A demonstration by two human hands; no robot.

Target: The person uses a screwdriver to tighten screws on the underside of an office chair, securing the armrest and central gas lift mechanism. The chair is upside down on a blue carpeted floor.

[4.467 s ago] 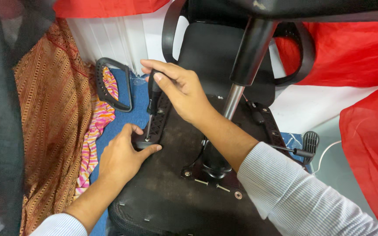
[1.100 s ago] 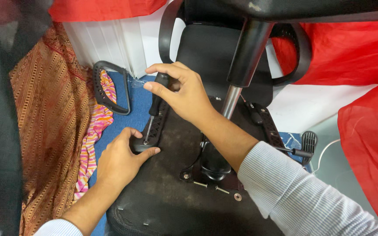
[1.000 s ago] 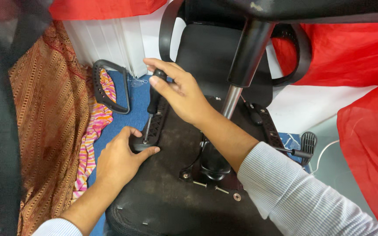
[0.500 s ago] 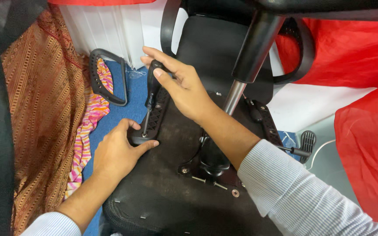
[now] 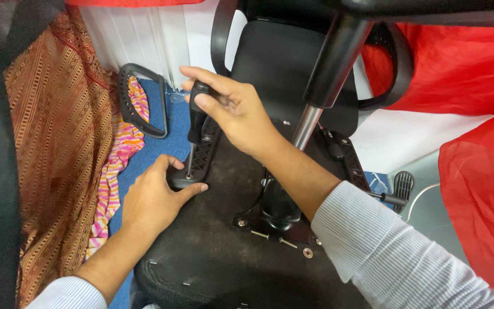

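An office chair lies upside down, its black seat underside facing me. My right hand grips the black handle of a screwdriver held upright, its shaft pointing down into the end of a black armrest bracket at the seat's left edge. My left hand rests on the seat edge, thumb and fingers around the bracket's lower end beside the screwdriver tip. The tip itself is hidden between my fingers.
The chair's metal gas column rises at centre from a base plate with loose screws. A detached black armrest loop lies on the blue floor at left beside patterned brown cloth. Red fabric fills the right.
My right hand has shifted its grip on the screwdriver handle, turning it slightly. My left hand has stayed on the bracket end. My view has drifted a little.
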